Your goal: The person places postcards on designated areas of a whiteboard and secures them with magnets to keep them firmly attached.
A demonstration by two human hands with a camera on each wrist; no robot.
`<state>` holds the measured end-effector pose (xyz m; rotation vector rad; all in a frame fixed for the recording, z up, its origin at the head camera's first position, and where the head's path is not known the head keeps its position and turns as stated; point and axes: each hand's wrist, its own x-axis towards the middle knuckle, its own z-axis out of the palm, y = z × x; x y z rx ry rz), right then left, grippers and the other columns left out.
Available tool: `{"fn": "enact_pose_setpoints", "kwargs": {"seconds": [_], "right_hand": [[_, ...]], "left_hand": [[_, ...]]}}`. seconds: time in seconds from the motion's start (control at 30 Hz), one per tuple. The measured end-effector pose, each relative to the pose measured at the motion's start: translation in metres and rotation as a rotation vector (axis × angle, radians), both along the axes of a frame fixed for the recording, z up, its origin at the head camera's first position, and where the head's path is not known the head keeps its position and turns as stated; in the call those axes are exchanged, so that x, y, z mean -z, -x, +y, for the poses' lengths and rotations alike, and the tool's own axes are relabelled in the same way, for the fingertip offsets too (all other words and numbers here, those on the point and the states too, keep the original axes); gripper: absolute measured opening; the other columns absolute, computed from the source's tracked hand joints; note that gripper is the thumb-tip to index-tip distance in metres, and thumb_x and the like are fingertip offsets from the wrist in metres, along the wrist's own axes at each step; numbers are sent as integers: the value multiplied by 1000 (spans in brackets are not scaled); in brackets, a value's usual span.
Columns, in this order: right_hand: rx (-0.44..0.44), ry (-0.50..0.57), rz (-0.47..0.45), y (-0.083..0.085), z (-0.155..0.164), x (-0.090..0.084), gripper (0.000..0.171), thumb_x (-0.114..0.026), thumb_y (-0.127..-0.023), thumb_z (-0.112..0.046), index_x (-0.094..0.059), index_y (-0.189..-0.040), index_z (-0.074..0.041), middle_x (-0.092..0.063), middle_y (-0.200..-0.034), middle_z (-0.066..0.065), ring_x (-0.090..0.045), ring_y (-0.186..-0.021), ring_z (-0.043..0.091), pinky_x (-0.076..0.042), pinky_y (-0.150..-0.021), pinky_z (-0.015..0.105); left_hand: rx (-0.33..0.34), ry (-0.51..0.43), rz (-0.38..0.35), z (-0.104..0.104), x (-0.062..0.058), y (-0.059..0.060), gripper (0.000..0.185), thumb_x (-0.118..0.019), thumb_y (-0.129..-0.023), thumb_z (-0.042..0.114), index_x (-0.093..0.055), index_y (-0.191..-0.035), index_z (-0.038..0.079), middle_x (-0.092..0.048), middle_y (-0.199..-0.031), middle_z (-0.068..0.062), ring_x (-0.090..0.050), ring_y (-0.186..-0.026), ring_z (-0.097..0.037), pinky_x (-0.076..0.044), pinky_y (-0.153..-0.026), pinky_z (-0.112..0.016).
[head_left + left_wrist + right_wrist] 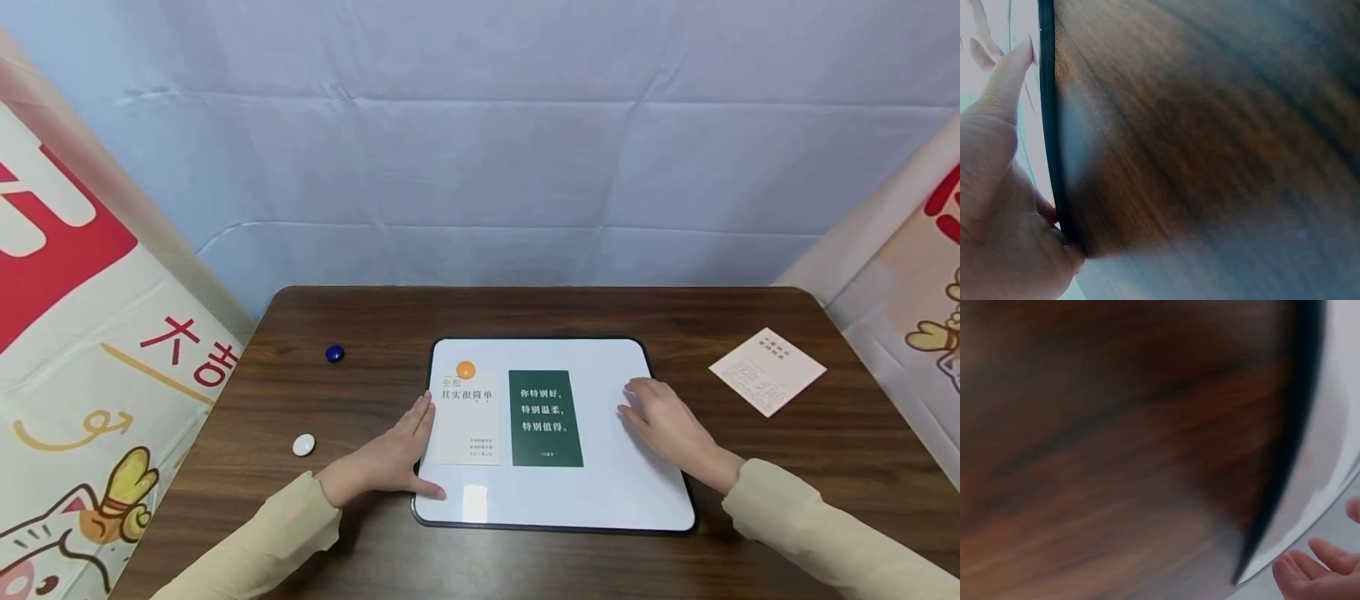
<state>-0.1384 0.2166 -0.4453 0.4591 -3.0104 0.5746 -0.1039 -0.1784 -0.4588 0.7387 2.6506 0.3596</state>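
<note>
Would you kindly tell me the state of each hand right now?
Left hand: open, touching the left edge of the whiteboard.
Right hand: open, over its right side, holding nothing.

A dark wood-grain table (525,312) carries a black-rimmed whiteboard (600,496) at its centre, a blue disc (334,353) at far left, a white disc (303,445) nearer, and a pale printed card (768,372) lying askew on the right.

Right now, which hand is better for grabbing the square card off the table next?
Probably the right hand: it holds nothing, and the square card lies on that side, past the whiteboard. The left hand is at the opposite edge, farther away.
</note>
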Motion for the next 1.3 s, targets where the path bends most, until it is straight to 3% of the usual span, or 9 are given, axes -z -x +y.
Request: {"fn": "enact_pose_setpoints", "kwargs": {"seconds": [0.2, 0.6, 0.8, 1.03, 1.2, 1.3], "right_hand": [[-48, -45, 8, -6, 20, 7, 49, -58, -88, -20, -45, -124, 11, -39, -131, 31, -36, -121, 44, -34, -95, 55], [-105, -70, -30, -12, 39, 17, 63, -54, -91, -33, -36, -133, 11, -28, -140, 29, -29, -127, 43, -31, -98, 56], [-109, -86, -44, -14, 42, 21, 64, -56, -90, -31, -34, -133, 11, -27, -140, 30, -29, -127, 44, -31, -98, 55], [-105, -94, -48, -16, 42, 22, 63, -53, -92, -32, -34, -132, 13, -24, -141, 31, -31, -126, 45, -33, -96, 54], [-107, -104, -47, -17, 42, 22, 63, -52, -93, -31, -33, -133, 14, -24, -142, 31, -31, -126, 44, -34, -96, 53], [-110, -103, -48, -17, 41, 23, 63, -51, -93, -32, -33, -132, 14, -24, -141, 31, -31, -125, 45, -33, -96, 54]], "left_hand": [[2, 0, 3, 0, -1, -1, 124, -60, -64, 73, -4, -144, -4, 6, -151, -19, 1, -139, -28, -18, -109, -42], [-4, 2, 7, 0, -4, -3, 123, -61, -64, 72, -5, -144, -4, 5, -151, -19, 0, -139, -29, -19, -109, -41], [-16, -47, -12, -2, -8, 0, 116, -64, -68, 65, -9, -144, -4, 1, -151, -19, -6, -138, -29, -24, -107, -41], [-86, -73, 54, -8, -19, 3, 79, -60, -82, 51, -39, -135, -3, -27, -146, -18, -30, -132, -28, -34, -101, -41], [-164, -96, 155, -17, -27, 3, 49, -61, -85, 40, -58, -120, 5, -54, -126, -12, -50, -117, -24, -43, -93, -40], [-193, -126, 223, -25, -32, 3, 35, -63, -86, 33, -64, -111, 8, -62, -113, -6, -57, -106, -20, -47, -88, -38]]}}
